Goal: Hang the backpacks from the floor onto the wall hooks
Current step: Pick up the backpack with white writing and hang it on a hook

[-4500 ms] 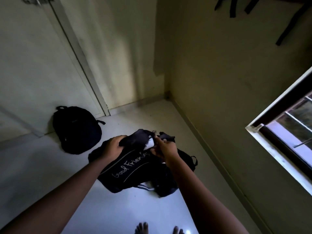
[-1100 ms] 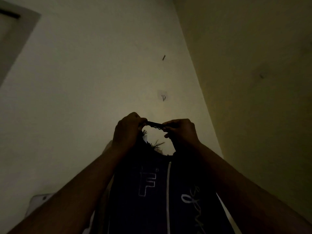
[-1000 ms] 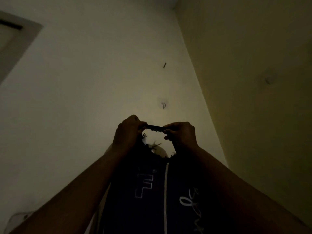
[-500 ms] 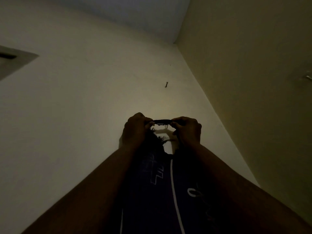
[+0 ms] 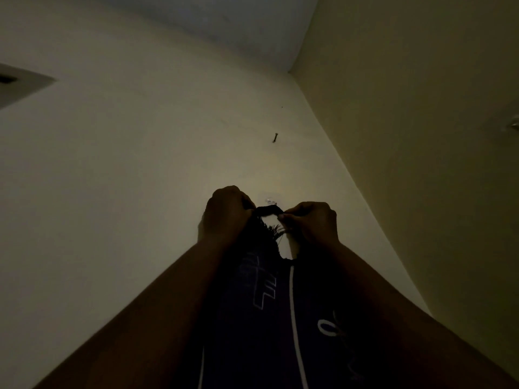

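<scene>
A dark backpack (image 5: pixel 283 318) with white lettering and a white stripe hangs between my forearms, held up against the pale wall. My left hand (image 5: pixel 226 213) and my right hand (image 5: pixel 313 220) each pinch one end of its black top loop (image 5: pixel 268 210), stretched flat between them. The loop sits right at a small clear wall hook (image 5: pixel 270 199), which shows just above it. Whether the loop rests on the hook I cannot tell. Frayed threads hang under the loop. The other backpack on the floor is out of view.
A dark nail (image 5: pixel 275 137) sticks out of the wall higher up. The room corner (image 5: pixel 323 130) runs down close on the right, with a side wall and a small fitting (image 5: pixel 515 125) at its far right edge. A door frame top (image 5: pixel 19 80) shows at left.
The backpack was lifted from the floor up to the wall. Over the last second my hands raised the stretched loop up to the small hook, and my view tilted upward.
</scene>
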Tool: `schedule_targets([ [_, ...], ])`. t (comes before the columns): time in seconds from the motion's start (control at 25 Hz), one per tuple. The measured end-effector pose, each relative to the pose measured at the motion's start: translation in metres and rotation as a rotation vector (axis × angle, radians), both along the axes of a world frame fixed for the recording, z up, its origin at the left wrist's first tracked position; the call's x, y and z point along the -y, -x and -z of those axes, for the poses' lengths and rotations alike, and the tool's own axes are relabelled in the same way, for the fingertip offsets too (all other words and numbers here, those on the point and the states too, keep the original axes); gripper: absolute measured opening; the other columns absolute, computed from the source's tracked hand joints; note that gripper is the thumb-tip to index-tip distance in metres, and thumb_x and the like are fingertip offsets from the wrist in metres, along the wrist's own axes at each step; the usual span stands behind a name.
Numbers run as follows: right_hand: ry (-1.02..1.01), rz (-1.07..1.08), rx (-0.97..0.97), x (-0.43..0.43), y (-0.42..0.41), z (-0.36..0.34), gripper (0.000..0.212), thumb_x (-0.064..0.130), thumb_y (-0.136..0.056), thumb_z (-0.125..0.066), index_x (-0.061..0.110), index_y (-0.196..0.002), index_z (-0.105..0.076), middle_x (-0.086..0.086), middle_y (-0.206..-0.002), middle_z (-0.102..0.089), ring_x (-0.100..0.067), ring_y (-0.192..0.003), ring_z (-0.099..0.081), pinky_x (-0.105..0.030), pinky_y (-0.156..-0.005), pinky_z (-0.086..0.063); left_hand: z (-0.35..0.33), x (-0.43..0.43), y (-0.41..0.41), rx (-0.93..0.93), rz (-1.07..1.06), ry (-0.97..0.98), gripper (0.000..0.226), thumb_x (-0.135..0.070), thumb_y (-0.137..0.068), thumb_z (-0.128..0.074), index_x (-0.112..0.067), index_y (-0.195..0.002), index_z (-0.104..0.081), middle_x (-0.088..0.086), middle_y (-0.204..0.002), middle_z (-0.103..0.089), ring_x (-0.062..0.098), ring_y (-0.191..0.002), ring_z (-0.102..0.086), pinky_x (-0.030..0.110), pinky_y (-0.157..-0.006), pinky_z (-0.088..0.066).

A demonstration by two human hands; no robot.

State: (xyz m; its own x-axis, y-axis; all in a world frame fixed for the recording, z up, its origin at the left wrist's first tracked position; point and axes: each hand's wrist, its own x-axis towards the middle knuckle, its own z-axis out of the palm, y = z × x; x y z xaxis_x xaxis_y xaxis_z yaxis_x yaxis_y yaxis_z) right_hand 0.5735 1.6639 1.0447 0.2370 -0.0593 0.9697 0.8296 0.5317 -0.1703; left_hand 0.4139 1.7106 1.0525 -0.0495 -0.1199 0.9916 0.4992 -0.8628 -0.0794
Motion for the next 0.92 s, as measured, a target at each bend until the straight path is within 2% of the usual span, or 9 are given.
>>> schedule_targets([
  [0.08, 0.010, 0.001, 0.002, 0.002, 0.003, 0.009, 0.023, 0.017, -0.079, -0.073, 0.005, -0.098, -0.074, -0.013, -0.102, -0.073, -0.008, -0.081, -0.059, 0.005, -0.050, -0.037, 0.011, 0.002, -0.001, -0.029, 0.000, 0.004, 0.022, -0.018, -0.080, -0.068, -0.010, -0.099, -0.074, 0.011, -0.109, -0.068, 0.025, -0.102, -0.062, 0.028, -0.083, -0.045],
  [0.16, 0.035, 0.009, -0.009, 0.004, 0.008, 0.016, 0.024, 0.016, -0.083, -0.068, 0.007, -0.105, -0.072, -0.011, -0.110, -0.072, -0.012, -0.093, -0.063, 0.007, -0.063, -0.036, 0.023, 0.008, -0.003, -0.039, 0.018, 0.021, 0.024, -0.021, -0.081, -0.068, -0.009, -0.101, -0.073, 0.012, -0.110, -0.069, 0.024, -0.103, -0.063, 0.027, -0.086, -0.046],
  [0.24, 0.076, 0.008, -0.021, 0.007, 0.013, 0.022, 0.026, 0.017, -0.086, -0.063, 0.009, -0.110, -0.070, -0.010, -0.115, -0.070, -0.018, -0.107, -0.064, -0.007, -0.082, -0.038, 0.029, 0.014, -0.006, -0.051, 0.042, 0.074, 0.026, -0.023, -0.081, -0.068, -0.009, -0.103, -0.073, 0.012, -0.110, -0.071, 0.024, -0.103, -0.064, 0.026, -0.085, -0.046],
  [0.32, 0.133, -0.053, -0.060, 0.015, 0.018, 0.029, 0.028, 0.022, -0.088, -0.059, 0.009, -0.112, -0.068, -0.012, -0.116, -0.069, -0.024, -0.107, -0.065, -0.019, -0.091, -0.044, 0.033, 0.022, -0.006, -0.068, 0.096, 0.165, 0.027, -0.023, -0.081, -0.067, -0.008, -0.104, -0.072, 0.014, -0.111, -0.072, 0.025, -0.104, -0.065, 0.027, -0.088, -0.047],
  [0.6, 0.263, -0.196, -0.226, 0.062, 0.024, 0.054, 0.038, 0.036, -0.092, -0.052, 0.009, -0.116, -0.065, -0.013, -0.123, -0.065, -0.028, -0.113, -0.059, -0.041, -0.102, -0.047, 0.063, 0.063, 0.015, 0.016, 0.383, 0.359, 0.031, -0.022, -0.092, -0.051, -0.005, -0.112, -0.067, 0.014, -0.123, -0.066, 0.027, -0.115, -0.058, 0.024, -0.095, -0.042],
  [0.72, 0.310, -0.204, -0.273, 0.087, 0.034, 0.076, 0.040, 0.038, -0.091, -0.054, 0.009, -0.117, -0.064, -0.013, -0.122, -0.064, -0.029, -0.113, -0.059, -0.045, -0.101, -0.047, 0.083, 0.085, 0.025, 0.049, 0.538, 0.454, 0.028, -0.025, -0.093, -0.050, -0.007, -0.100, -0.071, 0.012, -0.096, -0.071, 0.027, -0.099, -0.062, 0.027, -0.091, -0.047],
  [0.8, 0.333, -0.198, -0.314, 0.109, 0.049, 0.089, 0.041, 0.039, -0.090, -0.054, 0.009, -0.116, -0.064, -0.013, -0.121, -0.064, -0.029, -0.111, -0.059, -0.046, -0.101, -0.047, 0.099, 0.099, 0.039, 0.061, 0.642, 0.512, 0.027, -0.029, -0.093, -0.048, -0.014, -0.086, -0.069, 0.004, -0.075, -0.062, 0.024, -0.087, -0.060, 0.034, -0.086, -0.051],
  [0.84, 0.348, -0.204, -0.342, 0.122, 0.060, 0.098, 0.041, 0.040, -0.090, -0.054, 0.009, -0.116, -0.064, -0.013, -0.120, -0.064, -0.029, -0.110, -0.060, -0.046, -0.101, -0.047, 0.110, 0.108, 0.047, 0.054, 0.698, 0.555, 0.027, -0.030, -0.094, -0.046, -0.017, -0.084, -0.068, 0.004, -0.077, -0.062, 0.024, -0.087, -0.060, 0.034, -0.082, -0.051],
  [0.92, 0.383, -0.219, -0.392, 0.146, 0.080, 0.120, 0.040, 0.042, -0.090, -0.054, 0.011, -0.114, -0.063, -0.011, -0.117, -0.063, -0.027, -0.107, -0.060, -0.045, -0.100, -0.048, 0.134, 0.122, 0.062, 0.027, 0.821, 0.637, 0.028, -0.034, -0.094, -0.044, -0.022, -0.103, -0.068, 0.007, -0.100, -0.067, 0.024, -0.095, -0.059, 0.030, -0.083, -0.049],
])
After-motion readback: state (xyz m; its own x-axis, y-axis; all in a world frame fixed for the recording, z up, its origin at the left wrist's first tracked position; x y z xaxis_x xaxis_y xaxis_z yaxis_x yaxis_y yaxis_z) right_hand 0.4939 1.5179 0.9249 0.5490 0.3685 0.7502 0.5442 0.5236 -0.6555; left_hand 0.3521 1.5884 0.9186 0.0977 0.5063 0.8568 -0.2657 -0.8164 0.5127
